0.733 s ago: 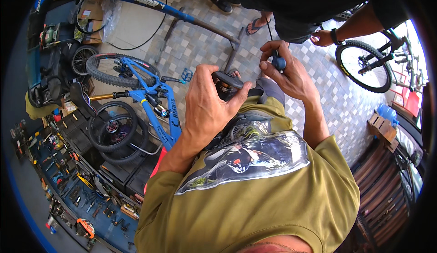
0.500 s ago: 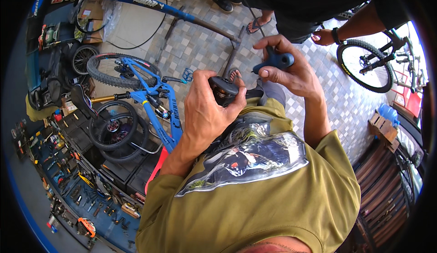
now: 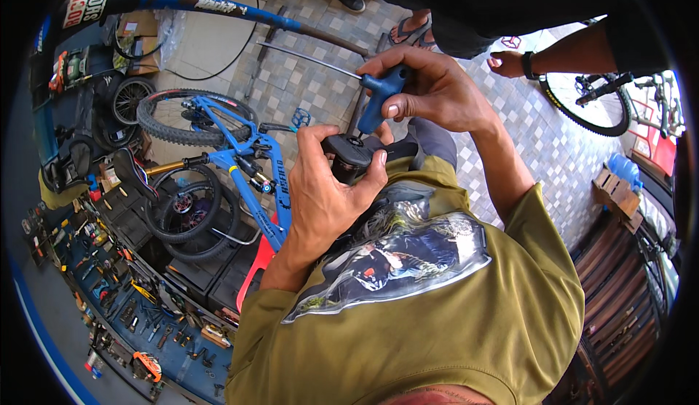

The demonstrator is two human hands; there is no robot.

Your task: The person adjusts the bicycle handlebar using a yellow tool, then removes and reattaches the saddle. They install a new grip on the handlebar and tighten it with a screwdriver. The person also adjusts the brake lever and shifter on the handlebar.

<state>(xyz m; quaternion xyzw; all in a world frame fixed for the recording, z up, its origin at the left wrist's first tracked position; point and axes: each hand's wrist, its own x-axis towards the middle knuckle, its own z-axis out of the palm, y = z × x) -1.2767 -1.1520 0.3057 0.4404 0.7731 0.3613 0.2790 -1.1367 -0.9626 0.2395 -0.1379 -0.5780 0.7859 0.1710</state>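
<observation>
My left hand (image 3: 329,194) is closed around a black cylindrical part (image 3: 351,163) with a flat, round top, held upright in front of my chest. A blue T-handle hex key (image 3: 378,103) is pinched between the thumb and fingers of my right hand (image 3: 448,92). Its long metal shaft points out to the left. From the lower end of the handle, a short tip reaches down to the middle of the part's top; I cannot tell how deep it sits. The part's underside is hidden by my left palm and fingers.
To the left lies a blue bike frame (image 3: 251,179) among loose wheels. A tool bench (image 3: 156,339) covered with hand tools runs along the lower left. A blue bar (image 3: 277,19) crosses the upper left. Another person's hand (image 3: 507,64) hangs at the upper right, near a second bike (image 3: 590,103).
My right hand has moved left and turned the hex key, bringing its short tip onto the black part's top. My left hand has tilted the part so that its top faces up.
</observation>
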